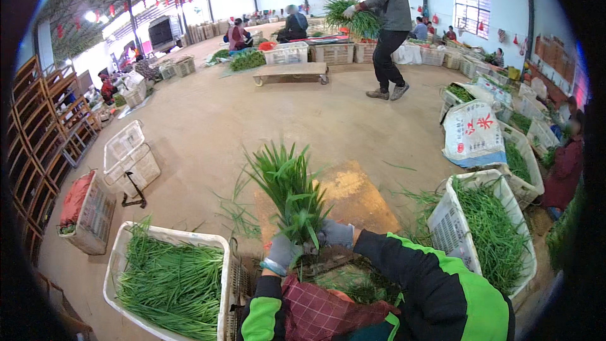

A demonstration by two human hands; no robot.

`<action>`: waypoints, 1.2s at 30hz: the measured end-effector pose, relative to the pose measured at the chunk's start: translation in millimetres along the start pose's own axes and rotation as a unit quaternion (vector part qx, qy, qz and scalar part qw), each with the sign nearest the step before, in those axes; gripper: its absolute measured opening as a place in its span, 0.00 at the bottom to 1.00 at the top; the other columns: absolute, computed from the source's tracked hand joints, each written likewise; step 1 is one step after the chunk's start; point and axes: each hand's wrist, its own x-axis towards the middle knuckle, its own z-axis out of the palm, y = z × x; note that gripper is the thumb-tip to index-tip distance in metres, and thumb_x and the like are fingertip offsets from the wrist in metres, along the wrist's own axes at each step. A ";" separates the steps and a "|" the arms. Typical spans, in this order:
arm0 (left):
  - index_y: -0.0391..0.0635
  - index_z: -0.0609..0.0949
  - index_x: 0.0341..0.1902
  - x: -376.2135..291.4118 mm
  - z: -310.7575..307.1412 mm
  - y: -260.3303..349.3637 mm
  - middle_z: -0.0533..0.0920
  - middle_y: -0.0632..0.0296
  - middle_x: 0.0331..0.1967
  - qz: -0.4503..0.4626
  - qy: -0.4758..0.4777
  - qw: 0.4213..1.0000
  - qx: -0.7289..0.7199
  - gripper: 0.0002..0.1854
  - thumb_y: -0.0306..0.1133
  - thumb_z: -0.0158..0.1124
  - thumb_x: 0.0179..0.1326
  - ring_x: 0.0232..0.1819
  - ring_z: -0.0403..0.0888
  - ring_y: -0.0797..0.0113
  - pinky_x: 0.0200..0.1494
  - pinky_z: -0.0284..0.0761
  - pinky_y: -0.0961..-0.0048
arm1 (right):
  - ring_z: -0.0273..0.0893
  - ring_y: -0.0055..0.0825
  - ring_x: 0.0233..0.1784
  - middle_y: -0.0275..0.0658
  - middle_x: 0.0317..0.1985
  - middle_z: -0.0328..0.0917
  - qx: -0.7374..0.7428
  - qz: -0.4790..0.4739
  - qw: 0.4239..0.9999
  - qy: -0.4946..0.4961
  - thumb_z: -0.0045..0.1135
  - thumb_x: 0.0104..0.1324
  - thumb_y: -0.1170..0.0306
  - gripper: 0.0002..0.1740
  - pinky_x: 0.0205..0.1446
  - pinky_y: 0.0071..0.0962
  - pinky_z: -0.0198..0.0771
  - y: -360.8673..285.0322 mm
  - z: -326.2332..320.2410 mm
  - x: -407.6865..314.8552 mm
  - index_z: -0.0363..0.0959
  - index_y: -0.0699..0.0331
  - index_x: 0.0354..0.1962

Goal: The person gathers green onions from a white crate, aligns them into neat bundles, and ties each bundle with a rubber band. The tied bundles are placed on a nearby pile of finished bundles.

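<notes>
Both my hands wear grey gloves and meet low around an upright bunch of long green leafy stalks [291, 189], its tips pointing away from me. My left hand [282, 252], with a light blue band at the wrist, closes on the lower left of the bunch. On its lower right side is my right hand [335, 235], fingers around the stalks. The stalk ends are hidden by the gloves. Below the bunch lie a yellowish-orange board [350, 194] and loose leaf scraps [355, 284]. A maroon checked cloth [322, 308] covers my lap.
White plastic crates of greens stand at my left [226, 289] and right [450, 232]. Farther left are an open crate [137, 166] and one with red cloth [78, 194]. A person [393, 4] carries greens beyond a low wheeled cart [291, 72]. Other people sit around the hall.
</notes>
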 end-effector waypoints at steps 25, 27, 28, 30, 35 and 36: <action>0.47 0.65 0.72 1.8 197.8 41.6 0.69 0.54 0.69 -0.089 -0.266 0.942 -0.184 0.25 0.41 0.45 0.75 0.68 0.67 0.52 0.72 0.63 0.54 | 0.61 0.32 0.72 0.42 0.67 0.68 0.184 0.209 0.939 0.201 0.54 0.69 0.73 0.28 0.77 0.35 0.52 -226.1 -64.5 -123.6 0.64 0.65 0.66; 0.47 0.67 0.70 2.2 220.9 32.1 0.72 0.53 0.66 -0.100 -0.276 0.942 -0.164 0.28 0.45 0.48 0.71 0.65 0.70 0.49 0.69 0.65 0.54 | 0.67 0.30 0.69 0.40 0.66 0.70 0.110 0.188 0.938 0.271 0.53 0.68 0.73 0.27 0.74 0.32 0.57 -218.1 -49.3 -148.5 0.66 0.64 0.65; 0.45 0.69 0.68 0.6 226.4 28.6 0.75 0.52 0.62 -0.102 -0.303 0.945 -0.065 0.30 0.47 0.54 0.67 0.62 0.73 0.50 0.66 0.68 0.55 | 0.74 0.22 0.58 0.36 0.57 0.78 0.130 0.234 0.918 0.292 0.69 0.58 0.76 0.31 0.63 0.30 0.71 -215.2 -42.6 -171.4 0.71 0.66 0.60; 0.40 0.74 0.62 -6.1 225.2 27.5 0.82 0.46 0.52 -0.066 -0.292 0.950 0.089 0.38 0.53 0.71 0.54 0.55 0.80 0.50 0.58 0.74 0.57 | 0.77 0.25 0.54 0.37 0.51 0.82 0.108 0.299 0.887 0.336 0.73 0.52 0.78 0.30 0.59 0.32 0.74 -184.4 -25.0 -198.8 0.76 0.66 0.55; 0.40 0.77 0.57 -58.8 208.0 58.6 0.84 0.40 0.44 -0.173 -0.408 0.813 0.378 0.36 0.62 0.60 0.61 0.47 0.82 0.43 0.52 0.76 0.56 | 0.78 0.36 0.53 0.45 0.51 0.79 0.388 0.360 0.700 0.480 0.51 0.70 0.67 0.20 0.57 0.40 0.75 -115.1 32.7 -298.1 0.71 0.67 0.56; 0.40 0.78 0.56 -70.7 209.6 68.7 0.84 0.40 0.42 -0.159 -0.402 0.823 0.369 0.35 0.63 0.57 0.63 0.46 0.82 0.42 0.50 0.76 0.55 | 0.77 0.38 0.53 0.47 0.51 0.78 0.510 0.319 0.626 0.496 0.48 0.72 0.65 0.19 0.56 0.42 0.75 -103.0 39.2 -319.1 0.70 0.67 0.56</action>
